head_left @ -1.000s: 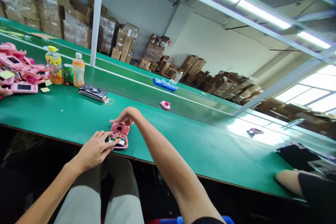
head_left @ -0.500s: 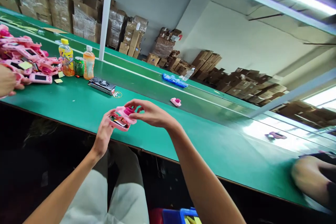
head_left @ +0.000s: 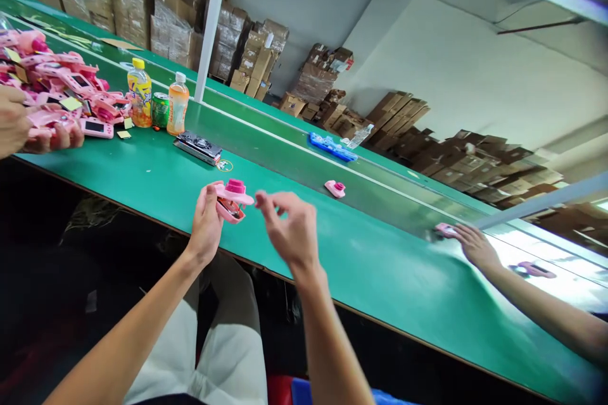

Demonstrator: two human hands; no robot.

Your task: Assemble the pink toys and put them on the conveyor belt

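A pink toy camera (head_left: 232,200) with a magenta lens barrel rests in my left hand (head_left: 208,223), which grips it at its left end. Its two shell halves are parted on the right side, and inner parts show in the gap. Just right of the camera, my right hand (head_left: 293,228) is apart from it. Its thumb and forefinger are drawn together in a pinch, somewhat blurred. Whether anything small sits between those fingertips is hidden. Another pink toy camera (head_left: 335,188) lies further back to the right.
A heap of pink toy cameras (head_left: 71,79) fills the left, with a co-worker's hand (head_left: 19,123) at it. Bottles (head_left: 178,104), a green can (head_left: 160,110) and a dark box-like object (head_left: 198,147) stand nearby. Another person's hand (head_left: 477,247) touches a pink camera (head_left: 446,230) on the right.
My right hand has let go of the pink camera and moved right, while my left hand keeps hold. A co-worker's arm has reached in at the right. The view has shifted slightly.
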